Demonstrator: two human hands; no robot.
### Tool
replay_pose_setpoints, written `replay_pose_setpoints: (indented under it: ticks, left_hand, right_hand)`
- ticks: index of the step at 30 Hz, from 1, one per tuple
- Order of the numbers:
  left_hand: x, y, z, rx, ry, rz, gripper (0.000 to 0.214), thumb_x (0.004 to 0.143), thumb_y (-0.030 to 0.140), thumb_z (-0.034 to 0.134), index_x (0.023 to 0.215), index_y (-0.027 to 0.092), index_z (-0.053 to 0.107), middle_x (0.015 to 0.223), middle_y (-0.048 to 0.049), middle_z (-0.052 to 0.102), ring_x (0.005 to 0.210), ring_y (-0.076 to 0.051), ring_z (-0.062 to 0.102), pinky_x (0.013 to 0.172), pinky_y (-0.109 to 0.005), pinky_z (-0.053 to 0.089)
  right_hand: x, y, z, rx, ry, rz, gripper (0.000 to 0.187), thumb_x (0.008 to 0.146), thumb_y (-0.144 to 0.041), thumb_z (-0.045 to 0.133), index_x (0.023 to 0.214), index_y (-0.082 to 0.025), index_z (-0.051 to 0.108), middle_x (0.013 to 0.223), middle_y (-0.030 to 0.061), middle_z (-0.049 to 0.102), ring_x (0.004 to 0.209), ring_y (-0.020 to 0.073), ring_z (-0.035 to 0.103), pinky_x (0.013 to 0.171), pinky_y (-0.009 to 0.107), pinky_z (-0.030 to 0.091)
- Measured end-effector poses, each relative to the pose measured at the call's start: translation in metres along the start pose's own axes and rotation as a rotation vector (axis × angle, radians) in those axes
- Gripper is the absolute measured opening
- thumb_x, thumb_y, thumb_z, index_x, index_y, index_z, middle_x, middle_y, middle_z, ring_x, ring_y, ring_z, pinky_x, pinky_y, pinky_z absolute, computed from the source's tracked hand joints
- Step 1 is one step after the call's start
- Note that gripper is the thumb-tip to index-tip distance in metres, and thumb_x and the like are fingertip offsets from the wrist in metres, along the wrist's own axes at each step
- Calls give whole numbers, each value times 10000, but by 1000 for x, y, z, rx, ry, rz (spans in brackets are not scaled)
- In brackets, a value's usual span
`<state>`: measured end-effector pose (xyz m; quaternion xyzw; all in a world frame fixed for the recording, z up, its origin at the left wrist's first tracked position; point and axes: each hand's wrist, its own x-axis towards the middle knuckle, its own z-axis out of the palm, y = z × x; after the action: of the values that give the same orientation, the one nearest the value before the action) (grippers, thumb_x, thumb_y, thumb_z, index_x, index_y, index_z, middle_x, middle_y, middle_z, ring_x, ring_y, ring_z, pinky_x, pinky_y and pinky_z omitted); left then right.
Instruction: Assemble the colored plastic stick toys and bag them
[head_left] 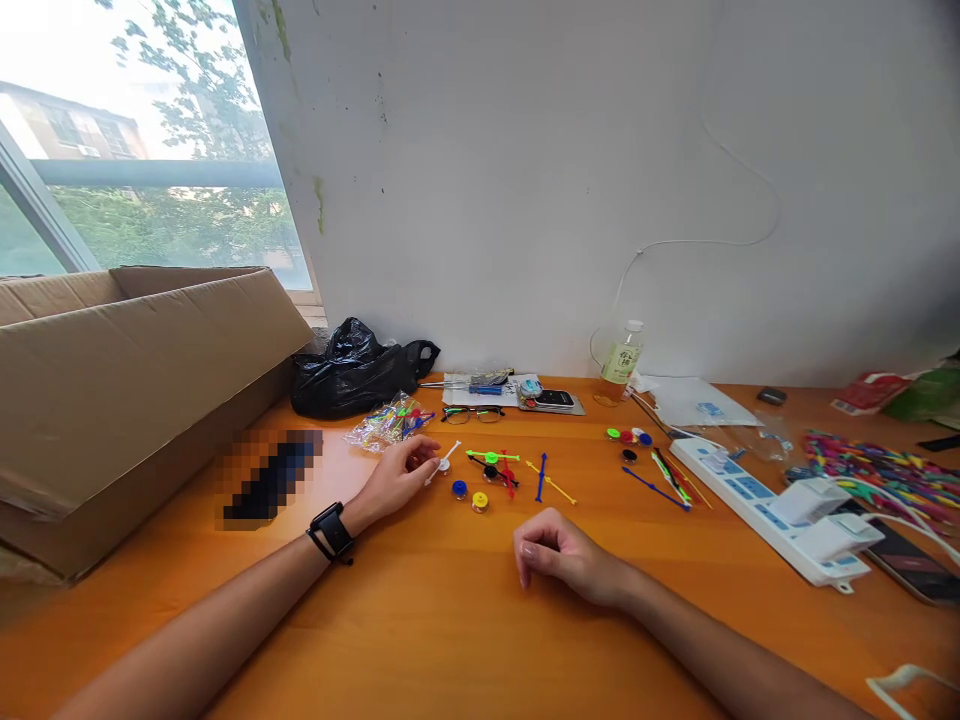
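Observation:
My left hand reaches across the orange table and pinches a white plastic stick with a round hub. A black watch sits on that wrist. Just right of it lie a blue disc, a yellow disc, a green stick piece, a red and black stick piece, a blue stick and a yellow stick. My right hand rests on the table nearer to me, its fingers curled in and nothing visible in them.
A large open cardboard box fills the left. A black bag, a packet of coloured sticks, glasses and a bottle stand at the wall. A power strip, more discs and sticks and a phone lie right.

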<state>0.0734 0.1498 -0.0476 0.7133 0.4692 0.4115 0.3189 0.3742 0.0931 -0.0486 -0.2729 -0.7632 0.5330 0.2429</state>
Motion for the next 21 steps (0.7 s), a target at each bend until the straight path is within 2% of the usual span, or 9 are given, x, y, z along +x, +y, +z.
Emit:
replay_pose_setpoints:
  ticks: [3,6,10,15,21]
  left_hand:
    - [1,1,1,42,20,7,278,930,414,672,949,156,773,863,-75,765,756,-207,662,681,-291,492]
    - [0,-1,3,121,75,76,229,962,339,616,1009,171,763,895,-72,770,722,-193,649,666,-289,479]
    - [-4,1,3,306,144,242,259,998,213,496,1044,204,751,1013,-81,773,915,-233,683,846,-340,502]
    - [-5,8,1,405,22,281,290,997,196,491,1068,205,772,1109,-99,771,1059,-274,680,939,-385,497]
    - [-4,11,1,501,-21,280,271,942,164,558,946,231,821,1079,-71,798,999,-273,679,921,-392,493]
  right_hand:
    - [0,0,2,-8,0,28,716,940,-791,552,687,-141,715,646,44,655,591,135,500,591,260,361]
    - [0,3,2,-23,-10,28,715,935,-789,559,693,-136,719,625,30,632,564,122,464,558,251,342]
    - [0,4,2,-33,-21,6,696,945,-767,567,701,-133,717,622,18,618,559,113,446,560,248,343]
    - [0,5,2,-34,-23,17,677,957,-742,574,717,-127,724,635,22,626,565,111,455,557,246,329]
    - [0,5,2,-42,-30,19,671,955,-743,577,724,-129,717,636,16,611,573,112,458,562,249,326]
